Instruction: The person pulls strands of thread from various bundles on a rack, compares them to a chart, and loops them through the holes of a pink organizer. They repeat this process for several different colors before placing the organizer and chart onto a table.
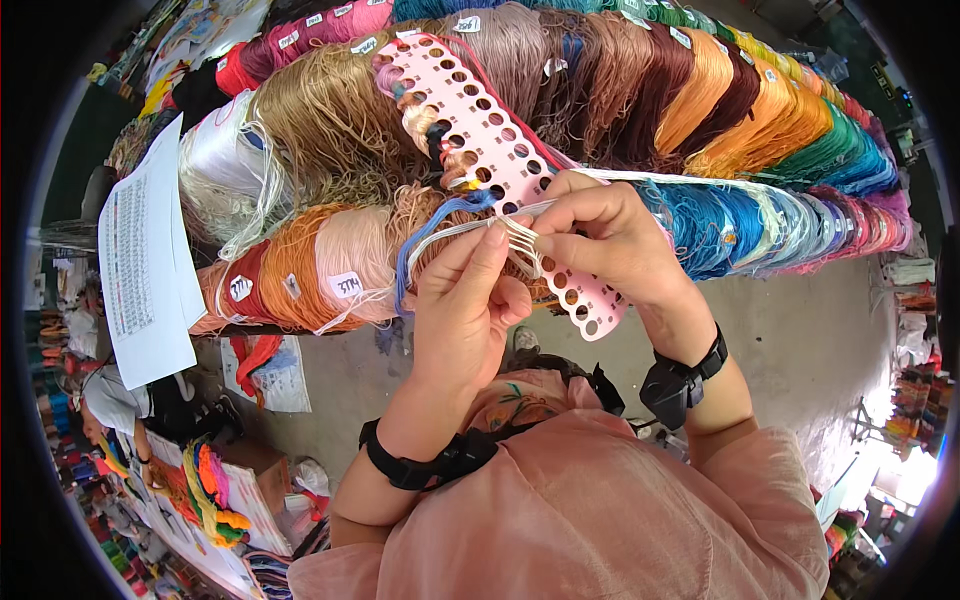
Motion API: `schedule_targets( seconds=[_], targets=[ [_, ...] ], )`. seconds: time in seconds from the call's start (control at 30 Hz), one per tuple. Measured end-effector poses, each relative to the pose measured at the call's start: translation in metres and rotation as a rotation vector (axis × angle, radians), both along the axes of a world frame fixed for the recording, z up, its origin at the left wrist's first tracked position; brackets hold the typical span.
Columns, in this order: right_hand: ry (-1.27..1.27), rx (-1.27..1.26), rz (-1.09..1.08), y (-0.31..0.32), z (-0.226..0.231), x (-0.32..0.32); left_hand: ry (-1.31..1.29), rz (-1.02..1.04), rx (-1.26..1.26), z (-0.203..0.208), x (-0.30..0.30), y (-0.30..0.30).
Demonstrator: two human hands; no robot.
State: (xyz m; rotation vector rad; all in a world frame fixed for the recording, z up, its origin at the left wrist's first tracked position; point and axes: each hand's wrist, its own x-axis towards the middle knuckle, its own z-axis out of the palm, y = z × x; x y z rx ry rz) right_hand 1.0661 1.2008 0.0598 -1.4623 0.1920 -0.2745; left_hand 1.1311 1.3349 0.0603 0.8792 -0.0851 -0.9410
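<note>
A long pink card [512, 165] with rows of round holes lies slanted across the thread bundles. Several small looped skeins [420, 120] in purple, tan, black and brown are attached along its left edge. Over its lower part, my left hand [470, 300] pinches white thread [521, 240] between thumb and forefinger. Facing it, my right hand [605, 235] closes its fingertips on the same strands, which are spread between both hands. A blue skein [403, 262] hangs from the card beside my left hand. White strands also trail right from behind my right hand. The other fingers of my left hand curl loosely.
Two long rows of thread hanks surround the card, with brown hanks [320, 120] behind and blue ones [700, 225] at right. Printed sheets [150, 260] hang at left. At lower left, another person [120, 400] reaches over a table with bright hanks [212, 490].
</note>
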Motion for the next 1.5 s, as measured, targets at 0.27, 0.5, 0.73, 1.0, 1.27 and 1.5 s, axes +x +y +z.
schedule_targets(
  seconds=[0.27, 0.5, 0.73, 1.0, 1.27, 1.5],
  targets=[
    [-0.021, -0.041, 0.007, -0.003, 0.0, -0.001, -0.004, 0.009, -0.011, -0.003, 0.0, -0.001],
    [-0.055, -0.044, 0.004, -0.004, -0.003, -0.001, -0.014, 0.048, -0.02, -0.007, 0.001, -0.002],
    [-0.046, -0.027, -0.001, -0.004, -0.003, -0.002, -0.001, 0.027, -0.048, -0.005, -0.001, 0.001],
    [-0.081, -0.057, 0.043, -0.005, -0.006, -0.002, -0.105, -0.323, 0.081, -0.002, 0.004, 0.012],
    [-0.149, 0.054, -0.056, 0.012, -0.009, -0.005, -0.508, -0.383, 0.286, 0.007, 0.01, 0.003],
    [-0.077, -0.99, -0.282, 0.013, -0.02, 0.001, -0.186, -0.046, 0.348, -0.019, 0.043, 0.119]
  ],
)
